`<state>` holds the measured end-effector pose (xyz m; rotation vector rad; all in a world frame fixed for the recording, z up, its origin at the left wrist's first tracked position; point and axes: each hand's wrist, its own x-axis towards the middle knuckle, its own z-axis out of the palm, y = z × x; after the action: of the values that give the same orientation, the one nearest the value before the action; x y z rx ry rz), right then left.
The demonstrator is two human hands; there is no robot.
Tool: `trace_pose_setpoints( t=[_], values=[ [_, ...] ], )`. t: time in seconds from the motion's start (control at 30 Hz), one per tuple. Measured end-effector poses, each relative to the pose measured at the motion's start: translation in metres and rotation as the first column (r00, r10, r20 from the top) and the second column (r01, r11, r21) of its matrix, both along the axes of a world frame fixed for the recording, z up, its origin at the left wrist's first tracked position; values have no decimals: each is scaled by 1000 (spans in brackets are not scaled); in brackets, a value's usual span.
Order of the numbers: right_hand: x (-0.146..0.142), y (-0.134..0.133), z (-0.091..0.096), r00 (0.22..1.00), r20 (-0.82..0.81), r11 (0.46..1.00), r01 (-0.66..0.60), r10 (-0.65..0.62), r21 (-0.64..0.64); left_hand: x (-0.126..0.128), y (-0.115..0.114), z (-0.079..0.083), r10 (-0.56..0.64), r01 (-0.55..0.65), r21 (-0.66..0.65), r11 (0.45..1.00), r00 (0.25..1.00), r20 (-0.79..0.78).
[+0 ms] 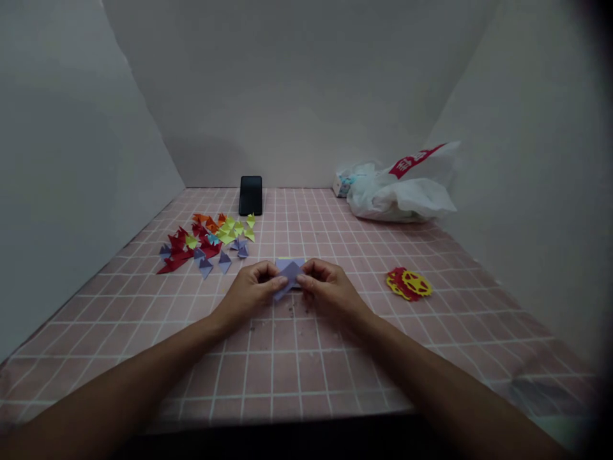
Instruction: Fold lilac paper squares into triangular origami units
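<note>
Between my two hands is a small purple sheet of folding paper (289, 276), held above the table with one corner pointing away from me. My left hand (253, 286) pinches its left side between thumb and fingers. On the opposite side, my right hand (330, 287) grips the paper the same way, its fingertips partly hidden. Just behind the held sheet lies more purple paper (297, 261), with a thin yellow edge showing at its far side. Some small dark specks dot the table below my hands.
Several folded paper figures (205, 239) in red, orange, yellow, blue and purple are heaped at the left. Behind them a black phone (251, 195) leans upright. Red and yellow cut-out discs (410, 284) lie at the right. A white plastic bag (402, 195) and a tissue box (341, 184) stand at the back right.
</note>
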<state>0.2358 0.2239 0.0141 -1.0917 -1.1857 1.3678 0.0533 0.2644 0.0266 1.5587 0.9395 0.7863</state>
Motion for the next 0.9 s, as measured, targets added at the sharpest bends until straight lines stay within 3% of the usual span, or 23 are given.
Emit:
trace_pose_setpoints(
  t=[0.13,0.33,0.47,0.63,0.7,0.83,0.9],
  values=[
    [0,2,-1,999,4,997,-46,46,58,3,-5,-5,11,6,-124,992,991,133],
    [-2,-1,-1,998,64,989,16,-26,148,4,-6,-6,-127,131,-104,986,991,50],
    [-6,-4,-3,999,-11,997,-53,53,61,4,-5,-3,-19,22,-30,999,995,94],
    [-7,-5,-5,989,64,991,-137,137,-9,0,-3,0,-28,28,7,1000,998,62],
    [-4,-4,-3,987,116,994,-110,108,5,0,-2,0,-30,30,4,1000,999,41],
    [1,0,-1,993,102,995,57,-66,86,2,-3,0,-23,24,-33,999,1000,16],
    [1,0,-3,997,68,997,40,-45,72,3,-5,0,-38,39,-58,998,999,14]
  ],
)
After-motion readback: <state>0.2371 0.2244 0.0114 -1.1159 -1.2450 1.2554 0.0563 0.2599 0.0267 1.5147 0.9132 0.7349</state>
